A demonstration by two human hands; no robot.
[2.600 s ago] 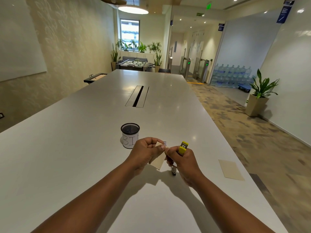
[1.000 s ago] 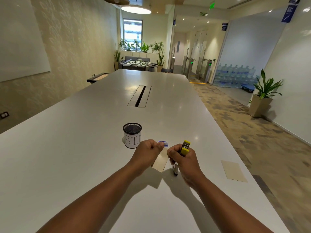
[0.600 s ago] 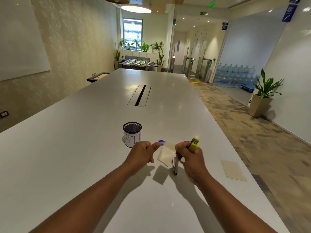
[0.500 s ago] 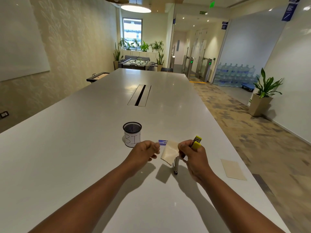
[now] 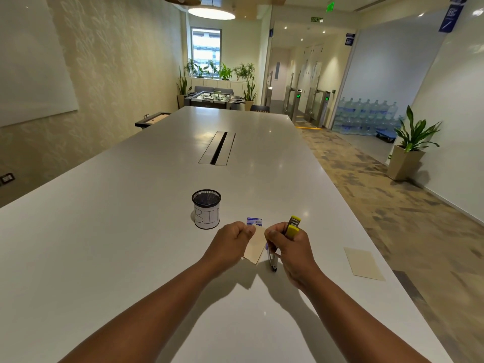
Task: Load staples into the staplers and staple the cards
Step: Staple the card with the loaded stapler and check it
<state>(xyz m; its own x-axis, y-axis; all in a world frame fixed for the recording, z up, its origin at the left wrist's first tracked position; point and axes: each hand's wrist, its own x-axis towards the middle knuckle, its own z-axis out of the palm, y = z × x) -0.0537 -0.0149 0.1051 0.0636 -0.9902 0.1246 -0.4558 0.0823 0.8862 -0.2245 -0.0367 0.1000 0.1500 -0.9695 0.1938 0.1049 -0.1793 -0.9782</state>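
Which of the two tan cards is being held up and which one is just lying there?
The card between the hands is held up, pinched by the left hand. The other card lies flat alone near the table's right edge.

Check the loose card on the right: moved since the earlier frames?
No. The loose card lies by the table's right edge as before, apart from both hands.

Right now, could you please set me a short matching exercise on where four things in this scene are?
Things:
1. black mesh cup
2. yellow stapler
3. small blue staple box
4. loose beige card

Places:
A. gripped in the right hand
B. flat near the table's right edge
C. just beyond the left hand
D. upright, left of the staple box

Pairs: 1-D, 2-A, 3-C, 4-B
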